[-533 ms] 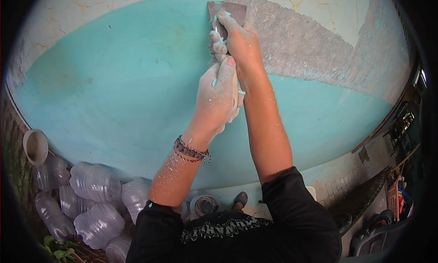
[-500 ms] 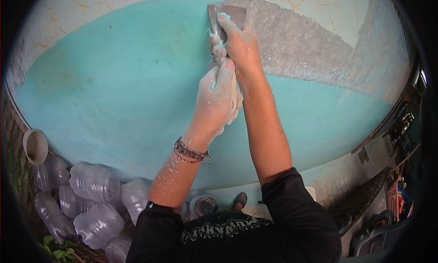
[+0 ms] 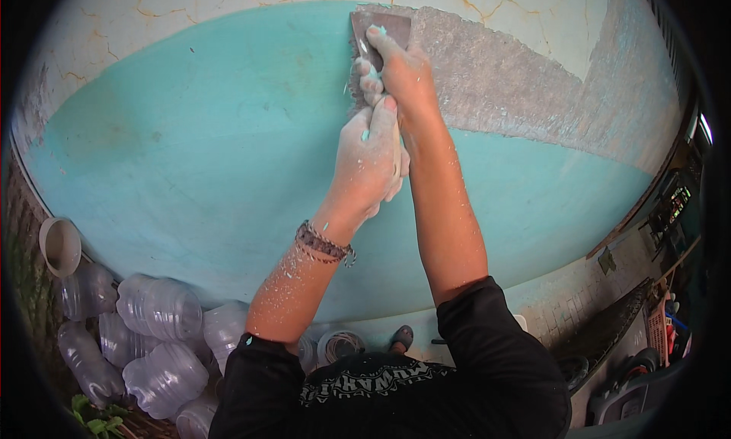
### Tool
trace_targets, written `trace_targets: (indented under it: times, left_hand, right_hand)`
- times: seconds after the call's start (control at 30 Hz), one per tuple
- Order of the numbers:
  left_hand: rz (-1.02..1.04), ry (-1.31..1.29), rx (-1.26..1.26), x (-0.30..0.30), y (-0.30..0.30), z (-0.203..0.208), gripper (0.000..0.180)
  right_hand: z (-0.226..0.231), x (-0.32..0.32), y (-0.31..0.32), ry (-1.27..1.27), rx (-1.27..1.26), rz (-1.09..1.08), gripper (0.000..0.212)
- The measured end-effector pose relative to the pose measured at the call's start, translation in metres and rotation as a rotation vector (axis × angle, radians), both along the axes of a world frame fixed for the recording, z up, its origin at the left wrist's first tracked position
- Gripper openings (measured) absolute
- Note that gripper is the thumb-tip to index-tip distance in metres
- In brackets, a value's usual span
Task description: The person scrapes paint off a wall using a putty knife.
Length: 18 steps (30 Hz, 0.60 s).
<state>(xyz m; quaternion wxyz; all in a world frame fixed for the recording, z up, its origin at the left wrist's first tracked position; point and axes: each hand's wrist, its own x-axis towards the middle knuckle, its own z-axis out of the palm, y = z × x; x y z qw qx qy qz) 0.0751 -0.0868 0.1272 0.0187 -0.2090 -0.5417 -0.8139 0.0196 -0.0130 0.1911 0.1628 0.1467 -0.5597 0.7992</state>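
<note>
While left hand (image 3: 365, 161) and right hand (image 3: 407, 73) have scraper (image 3: 394, 29) in closed grip, bottles (image 3: 166, 379) lie below-left of it, basket (image 3: 657, 326) below-right; shirt (image 3: 506, 370) has pale lettering (image 3: 369, 383).

To the left of the person's grips, the turquoise wall (image 3: 213, 157) offers a broad, unobstructed stretch where a hand could slide sideways. To the right, the rough grey patch (image 3: 495, 66) gives similar open passage above the right forearm (image 3: 449, 203). In the middle, the left grip (image 3: 365, 161) and right grip (image 3: 407, 73) sit close together on the scraper (image 3: 392, 28), blocking the way straight up; below them, a wedge between the forearms widens toward the shirt (image 3: 396, 389). Clear plastic jugs (image 3: 160, 306) crowd the lower left, with a round pot (image 3: 61, 246) just above. Near the wall's foot, a round tub (image 3: 340, 346) and a shod foot (image 3: 402, 337) narrow the floor. A pink basket (image 3: 656, 332) stands at far right.
</note>
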Motion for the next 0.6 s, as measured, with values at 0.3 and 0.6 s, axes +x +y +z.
trace_targets:
  times: [0.3, 0.6]
  left_hand:
    - [0.029, 0.026, -0.026, 0.004, -0.002, -0.002, 0.045]
    - [-0.026, -0.027, 0.037, -0.007, -0.003, -0.076, 0.047]
  right_hand:
    - [-0.004, 0.0, -0.003, -0.03, 0.017, -0.011, 0.025]
    - [-0.07, -0.013, 0.002, 0.063, 0.099, -0.032, 0.032]
